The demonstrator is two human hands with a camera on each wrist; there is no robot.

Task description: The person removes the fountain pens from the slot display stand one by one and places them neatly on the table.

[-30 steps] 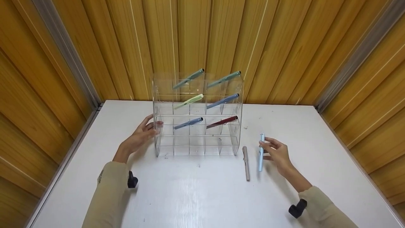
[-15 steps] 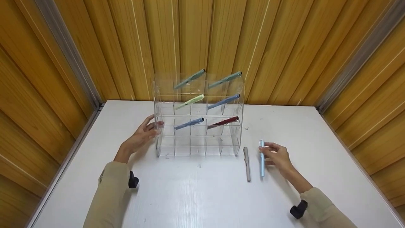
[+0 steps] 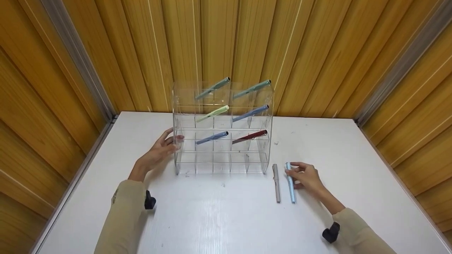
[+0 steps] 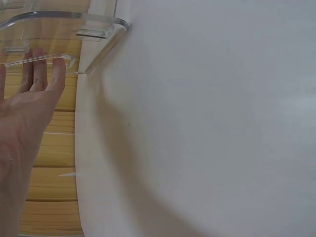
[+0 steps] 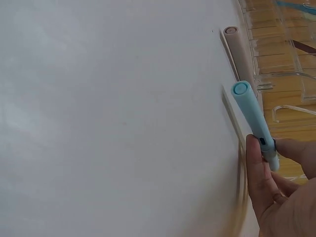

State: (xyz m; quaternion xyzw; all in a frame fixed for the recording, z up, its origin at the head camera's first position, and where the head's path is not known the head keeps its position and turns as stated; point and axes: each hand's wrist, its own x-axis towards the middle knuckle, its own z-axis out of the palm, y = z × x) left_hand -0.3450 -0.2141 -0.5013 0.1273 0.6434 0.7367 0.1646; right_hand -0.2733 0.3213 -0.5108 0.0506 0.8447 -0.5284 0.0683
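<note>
A clear display rack (image 3: 221, 167) stands on the white table, with several pens lying slanted across its tiers. My left hand (image 3: 155, 155) holds the rack's left side panel; in the left wrist view its fingertips (image 4: 58, 63) reach the cutout edge. My right hand (image 3: 306, 178) pinches a light blue pen (image 3: 291, 187) between thumb and fingers, right of the rack. Whether this pen touches the table is unclear. Just left of it lies a grey-beige pen (image 3: 276, 183), roughly parallel. The right wrist view shows the blue pen (image 5: 253, 111) end-on, close to the beige one (image 5: 240, 52).
In the rack are two green pens (image 3: 213, 88) on top, a pale green pen (image 3: 213, 113) and a blue pen (image 3: 250, 113) below, then another blue pen (image 3: 212, 138) and a dark red pen (image 3: 250, 136). Yellow wood-patterned panels (image 3: 215, 42) enclose the table.
My right hand has brought the light blue pen toward the table's front and slightly left, nearer the beige pen. The left hand stays at the rack.
</note>
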